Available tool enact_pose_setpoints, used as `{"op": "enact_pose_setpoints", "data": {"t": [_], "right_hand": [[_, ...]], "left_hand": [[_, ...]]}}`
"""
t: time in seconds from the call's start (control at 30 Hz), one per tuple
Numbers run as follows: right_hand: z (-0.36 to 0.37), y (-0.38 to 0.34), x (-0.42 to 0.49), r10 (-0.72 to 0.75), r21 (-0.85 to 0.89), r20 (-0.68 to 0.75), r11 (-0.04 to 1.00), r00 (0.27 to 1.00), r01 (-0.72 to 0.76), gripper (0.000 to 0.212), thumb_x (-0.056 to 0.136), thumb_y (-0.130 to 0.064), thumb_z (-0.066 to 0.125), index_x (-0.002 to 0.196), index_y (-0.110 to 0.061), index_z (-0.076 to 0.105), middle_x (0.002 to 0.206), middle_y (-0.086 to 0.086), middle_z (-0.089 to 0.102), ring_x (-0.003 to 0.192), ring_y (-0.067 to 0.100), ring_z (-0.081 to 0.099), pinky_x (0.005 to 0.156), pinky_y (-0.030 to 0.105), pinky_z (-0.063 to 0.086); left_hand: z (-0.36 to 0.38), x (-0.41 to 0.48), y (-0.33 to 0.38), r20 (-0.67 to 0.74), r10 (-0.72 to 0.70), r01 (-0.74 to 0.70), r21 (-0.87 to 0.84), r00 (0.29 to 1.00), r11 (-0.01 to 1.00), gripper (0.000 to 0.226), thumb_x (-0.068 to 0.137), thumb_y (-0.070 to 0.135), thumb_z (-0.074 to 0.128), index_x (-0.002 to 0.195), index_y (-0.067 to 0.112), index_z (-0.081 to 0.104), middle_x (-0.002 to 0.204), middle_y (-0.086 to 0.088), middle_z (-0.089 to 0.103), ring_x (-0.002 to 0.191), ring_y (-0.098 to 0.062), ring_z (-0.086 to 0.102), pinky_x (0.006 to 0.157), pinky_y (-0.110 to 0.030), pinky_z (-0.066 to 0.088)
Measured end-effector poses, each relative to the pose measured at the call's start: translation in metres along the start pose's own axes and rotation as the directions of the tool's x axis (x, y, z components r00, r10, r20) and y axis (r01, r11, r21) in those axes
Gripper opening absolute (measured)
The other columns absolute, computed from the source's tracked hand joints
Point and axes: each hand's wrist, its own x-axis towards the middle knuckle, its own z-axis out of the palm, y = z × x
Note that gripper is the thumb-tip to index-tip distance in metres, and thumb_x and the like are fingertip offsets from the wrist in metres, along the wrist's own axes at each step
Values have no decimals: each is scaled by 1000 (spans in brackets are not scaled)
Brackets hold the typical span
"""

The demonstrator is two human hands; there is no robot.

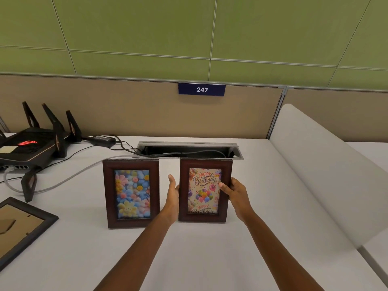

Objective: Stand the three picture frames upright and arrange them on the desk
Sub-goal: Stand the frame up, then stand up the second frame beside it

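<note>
Two dark brown picture frames stand upright side by side on the white desk [189,259]. The flower frame [132,193] is on the left, free of both hands. The "Happy Birthday" frame [204,190] is to its right. My left hand [173,194] grips that frame's left edge and my right hand [233,191] grips its right edge, thumb on the front. A third frame [20,227], darker, lies face down at the desk's left edge with its cardboard back up, partly cut off by the image border.
A black router [31,143] with tall antennas sits at the back left, with a power brick [102,139] and cables trailing to an open cable tray [189,150] just behind the frames. A white padded divider [315,175] borders the desk on the right.
</note>
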Motion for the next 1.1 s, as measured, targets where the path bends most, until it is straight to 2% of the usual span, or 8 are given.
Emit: {"op": "enact_pose_setpoints", "data": {"t": [0.17,0.27,0.4,0.5,0.7,0.77,0.97,1.1], "right_hand": [[0,-4,-2,24,-90,9,996,1000,-23,24,91,-18,51,113,-12,50,120,12,61,97,18,58,81,28,51],[-1,-6,-7,3,-186,-9,983,1000,-5,39,90,-21,52,126,-8,42,131,14,54,108,21,54,89,34,47],[-2,-9,-18,-167,-318,-162,942,973,109,46,89,-24,53,131,-10,39,138,13,46,125,27,45,98,35,41],[2,-16,-28,-321,-412,-248,889,914,201,41,91,-24,48,129,-10,42,136,14,47,125,26,45,96,28,35],[23,-32,-44,-507,-500,-176,785,844,367,33,93,-17,45,125,-7,45,129,16,51,115,17,50,88,17,42],[37,-37,-50,-531,-507,-121,759,839,407,35,92,-20,44,125,-6,45,129,16,50,119,25,51,94,29,48],[95,-50,-72,-586,-557,20,666,810,496,40,90,-22,43,126,-5,46,135,17,50,129,31,43,106,41,37],[143,-54,-84,-546,-512,91,692,833,509,39,91,-22,41,127,-6,45,134,15,50,126,22,45,102,10,29]], "left_hand": [[8,-10,-6,-21,97,-95,97,995,991,64,91,53,6,133,18,39,140,-13,45,128,-32,42,111,-50,29],[14,-21,-12,-122,278,-227,326,953,918,54,95,44,12,141,19,21,150,-12,29,138,-28,27,116,-48,22],[18,-41,-21,-62,624,-398,720,779,568,65,89,56,16,143,19,6,154,-1,-1,142,-16,-2,116,-37,5],[21,-52,-24,74,755,-461,829,651,317,68,83,63,12,138,24,2,146,5,-9,139,-12,-6,115,-35,5],[14,-71,-17,265,811,-477,878,521,20,63,91,50,17,138,8,24,146,-22,27,135,-33,12,107,-51,13],[4,-74,-13,308,820,-440,895,483,-77,56,92,40,32,134,4,34,141,-24,38,132,-35,20,103,-54,18],[-41,-87,6,277,826,-375,923,491,-87,60,93,43,17,132,2,37,139,-22,42,131,-34,29,104,-51,23],[-89,-93,17,255,843,-378,923,474,-67,54,91,34,38,135,2,32,143,-21,37,134,-33,27,112,-39,23]]}}
